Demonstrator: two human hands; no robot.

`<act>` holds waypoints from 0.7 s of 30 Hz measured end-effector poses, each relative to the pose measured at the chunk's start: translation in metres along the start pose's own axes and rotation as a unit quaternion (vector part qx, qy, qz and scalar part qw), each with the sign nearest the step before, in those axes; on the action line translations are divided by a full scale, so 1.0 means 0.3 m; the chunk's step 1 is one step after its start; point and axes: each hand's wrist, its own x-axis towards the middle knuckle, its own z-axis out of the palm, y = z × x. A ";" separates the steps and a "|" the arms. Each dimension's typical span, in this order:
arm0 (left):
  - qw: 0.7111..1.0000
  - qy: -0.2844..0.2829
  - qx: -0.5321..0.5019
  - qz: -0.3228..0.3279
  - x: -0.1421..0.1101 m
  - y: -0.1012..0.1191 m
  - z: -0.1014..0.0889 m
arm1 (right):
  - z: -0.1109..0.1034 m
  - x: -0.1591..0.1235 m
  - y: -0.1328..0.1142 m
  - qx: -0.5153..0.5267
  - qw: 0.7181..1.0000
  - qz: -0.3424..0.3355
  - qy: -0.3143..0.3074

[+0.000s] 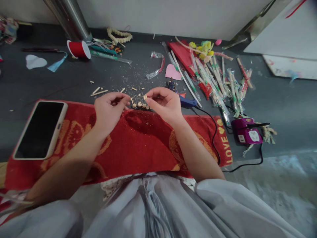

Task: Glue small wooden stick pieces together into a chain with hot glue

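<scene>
My left hand point(110, 109) is closed in a pinch, with a tiny pale stick piece point(130, 99) at its fingertips. Opposite it, my right hand point(167, 105) pinches a small pale wooden block point(145, 97) between thumb and forefinger. A short gap separates the two pieces. Below and between the hands lies a row of small pale clumps point(140, 105) along the towel's far edge. Cut sticks point(99, 93) and fine crumbs are scattered beyond my left hand. A blue glue gun point(187, 101) rests just right of my right hand, partly hidden by it.
A red towel point(146, 145) covers the near table edge, with a phone point(39, 129) on its left. Wrapped sticks point(210, 79) and a pink heart point(172, 72) lie at right. A red ribbon spool point(78, 49) stands at back left. A cable runs to a purple box point(247, 131).
</scene>
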 end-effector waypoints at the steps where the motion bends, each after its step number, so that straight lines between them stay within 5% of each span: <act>1: 1.000 0.001 -0.011 -0.004 0.001 -0.001 0.001 | 0.000 0.000 0.001 -0.002 1.000 0.001 -0.002; 9: 0.995 -0.022 -0.092 -0.019 -0.002 -0.016 0.016 | 0.003 0.000 0.007 0.012 1.000 -0.004 0.004; 21: 0.999 -0.007 -0.042 0.001 0.002 -0.020 0.004 | 0.001 0.001 0.000 0.023 0.999 0.022 0.007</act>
